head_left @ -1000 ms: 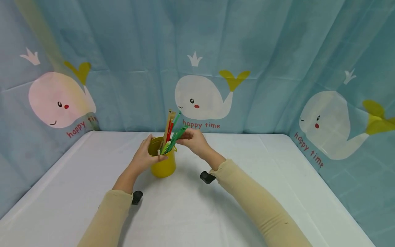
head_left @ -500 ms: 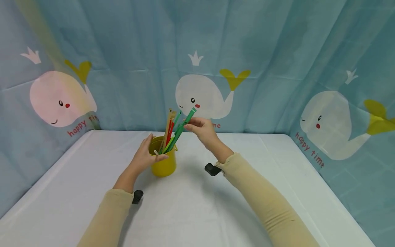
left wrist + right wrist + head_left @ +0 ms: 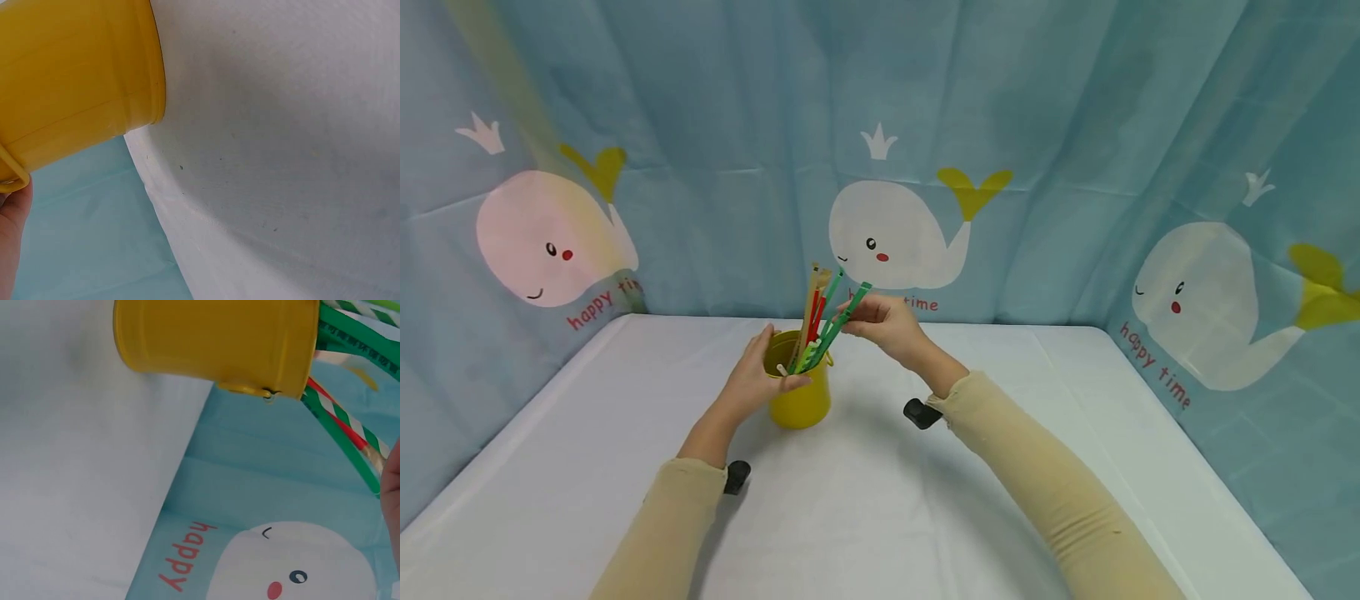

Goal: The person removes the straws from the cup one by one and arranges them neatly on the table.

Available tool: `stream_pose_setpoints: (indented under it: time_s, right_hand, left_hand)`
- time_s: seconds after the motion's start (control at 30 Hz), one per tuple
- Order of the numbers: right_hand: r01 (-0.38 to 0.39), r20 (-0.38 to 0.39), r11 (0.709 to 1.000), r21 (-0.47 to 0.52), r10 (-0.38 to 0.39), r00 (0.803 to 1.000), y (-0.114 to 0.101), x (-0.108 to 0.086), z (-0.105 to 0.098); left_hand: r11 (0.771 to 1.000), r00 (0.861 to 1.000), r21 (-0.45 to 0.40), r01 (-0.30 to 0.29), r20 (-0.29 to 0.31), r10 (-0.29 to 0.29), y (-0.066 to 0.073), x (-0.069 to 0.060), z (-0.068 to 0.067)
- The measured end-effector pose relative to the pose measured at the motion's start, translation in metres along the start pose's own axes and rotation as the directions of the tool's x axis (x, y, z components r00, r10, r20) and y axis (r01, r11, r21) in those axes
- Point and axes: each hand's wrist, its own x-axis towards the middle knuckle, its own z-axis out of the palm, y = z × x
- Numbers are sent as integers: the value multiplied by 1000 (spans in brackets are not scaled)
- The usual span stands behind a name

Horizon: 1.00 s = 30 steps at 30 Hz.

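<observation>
A small yellow bucket (image 3: 800, 406) stands upright on the white table, holding several thin sticks and straws. My left hand (image 3: 752, 379) holds the bucket by its rim, thumb across the near side and fingers round the far left. In the head view, my right hand (image 3: 889, 329) pinches a green paper-wrapped straw (image 3: 855, 302) that leans out of the bucket to the right. Red sticks (image 3: 817, 319) and tan sticks (image 3: 807, 308) rise beside it. The right wrist view shows a green-and-white striped straw (image 3: 347, 419) and green wrappers with printed characters (image 3: 359, 339).
The white tablecloth (image 3: 865, 508) spreads all round the bucket. Behind it hangs a blue curtain (image 3: 730, 225) printed with whales. The bucket's yellow handle (image 3: 240, 389) hangs against its side. Black wrist-worn devices (image 3: 922, 413) show below both wrists.
My right hand rose to the right, lifting the green straw partly up, then came slightly down and back toward the bucket. My left hand has stayed on the rim.
</observation>
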Motion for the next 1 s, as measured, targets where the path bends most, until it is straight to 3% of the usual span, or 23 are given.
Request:
stream_pose_setpoints:
  time_s: [0.1,0.23,0.63,0.83,1.0]
  right_hand:
    - [-30,7,1000,-5,30,1000,2,0,1]
    - [-44,-43,999,5,44,998,5,1,0]
    - [45,-189,982,185,-9,982,-5,7,-16]
    - [148,-299,959,240,-72,952,-13,13,-30]
    - [201,-424,956,212,-95,901,-24,17,-46]
  left_hand:
    - [1000,1000,-10,-6,-2,6,0,1,0]
    - [1000,1000,-12,-15,-7,15,-1,2,1]
    - [1000,1000,-10,6,0,-6,0,0,0]
    - [1000,1000,-7,2,-2,-2,-2,1,2]
    - [1000,1000,-4,-6,-6,6,-2,0,2]
